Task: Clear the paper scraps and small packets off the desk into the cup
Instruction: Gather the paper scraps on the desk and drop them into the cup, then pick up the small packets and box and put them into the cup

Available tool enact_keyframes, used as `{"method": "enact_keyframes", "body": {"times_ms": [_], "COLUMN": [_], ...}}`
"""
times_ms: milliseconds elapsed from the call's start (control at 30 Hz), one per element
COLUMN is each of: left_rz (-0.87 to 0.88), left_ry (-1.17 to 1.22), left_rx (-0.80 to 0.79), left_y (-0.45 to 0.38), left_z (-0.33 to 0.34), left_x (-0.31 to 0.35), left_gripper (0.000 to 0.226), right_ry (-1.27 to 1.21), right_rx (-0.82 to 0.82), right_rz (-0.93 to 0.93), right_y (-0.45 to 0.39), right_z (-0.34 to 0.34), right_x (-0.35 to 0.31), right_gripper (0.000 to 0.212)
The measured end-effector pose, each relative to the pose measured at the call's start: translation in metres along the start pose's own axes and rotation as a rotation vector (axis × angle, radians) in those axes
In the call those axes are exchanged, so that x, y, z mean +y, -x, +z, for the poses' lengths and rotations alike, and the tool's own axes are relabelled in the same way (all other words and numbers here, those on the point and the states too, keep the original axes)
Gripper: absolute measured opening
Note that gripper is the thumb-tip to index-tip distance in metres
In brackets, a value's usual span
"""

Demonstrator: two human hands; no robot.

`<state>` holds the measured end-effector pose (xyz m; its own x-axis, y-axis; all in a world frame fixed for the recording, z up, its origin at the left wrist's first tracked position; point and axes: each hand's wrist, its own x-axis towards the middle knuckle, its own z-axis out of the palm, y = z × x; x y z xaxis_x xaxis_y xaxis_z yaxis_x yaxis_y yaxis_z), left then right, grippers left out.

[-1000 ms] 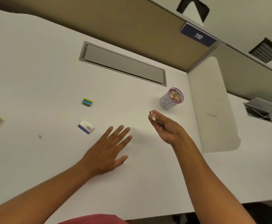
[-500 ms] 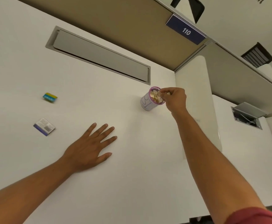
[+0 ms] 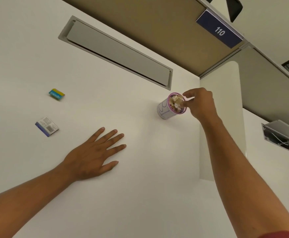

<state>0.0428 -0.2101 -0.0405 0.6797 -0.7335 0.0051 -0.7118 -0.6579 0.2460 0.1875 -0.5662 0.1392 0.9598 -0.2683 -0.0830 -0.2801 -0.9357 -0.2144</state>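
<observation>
A white cup (image 3: 163,111) with a purple rim stands on the white desk (image 3: 140,194), filled with crumpled paper scraps (image 3: 174,102). My right hand (image 3: 199,104) hovers at the cup's right rim, its thumb and forefinger parted over the opening with nothing visible between them. My left hand (image 3: 95,156) lies flat on the desk, fingers spread, left of and nearer than the cup. Two small packets lie to the left: a teal and yellow packet (image 3: 56,94) and a white and blue packet (image 3: 47,126).
A grey cable flap (image 3: 118,54) is set into the desk behind the cup. A tan partition (image 3: 157,23) with a "110" sign (image 3: 219,30) runs along the back. A white divider panel (image 3: 224,93) stands right of the cup, with an open cable box (image 3: 281,136) beyond it.
My right hand carried a small scrap from mid-desk to the cup and its fingers have now parted over the opening. My left hand stayed flat on the desk.
</observation>
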Motion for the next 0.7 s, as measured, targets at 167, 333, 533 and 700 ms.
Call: {"method": "enact_keyframes", "body": {"times_ms": [167,333,533,700], "left_rz": [0.004,-0.003,0.001,0.000], "left_ry": [-0.023,-0.018,-0.010,0.011], "left_rx": [-0.002,-0.008,0.003,-0.011], "left_y": [0.001,0.000,0.000,0.000], "left_z": [-0.002,-0.004,-0.003,-0.003], "left_x": [0.001,0.001,0.001,0.002], "left_gripper": [0.063,0.062,0.062,0.062], "right_ry": [0.116,0.295,0.255,0.007], "right_rx": [-0.047,-0.061,-0.113,-0.023], "right_rz": [-0.045,-0.140,-0.092,0.002], "right_y": [0.003,0.004,0.005,0.016], "right_z": [0.020,0.044,0.037,-0.003], "right_x": [-0.004,-0.004,-0.009,-0.008], "right_gripper": [0.021,0.020,0.024,0.031]}}
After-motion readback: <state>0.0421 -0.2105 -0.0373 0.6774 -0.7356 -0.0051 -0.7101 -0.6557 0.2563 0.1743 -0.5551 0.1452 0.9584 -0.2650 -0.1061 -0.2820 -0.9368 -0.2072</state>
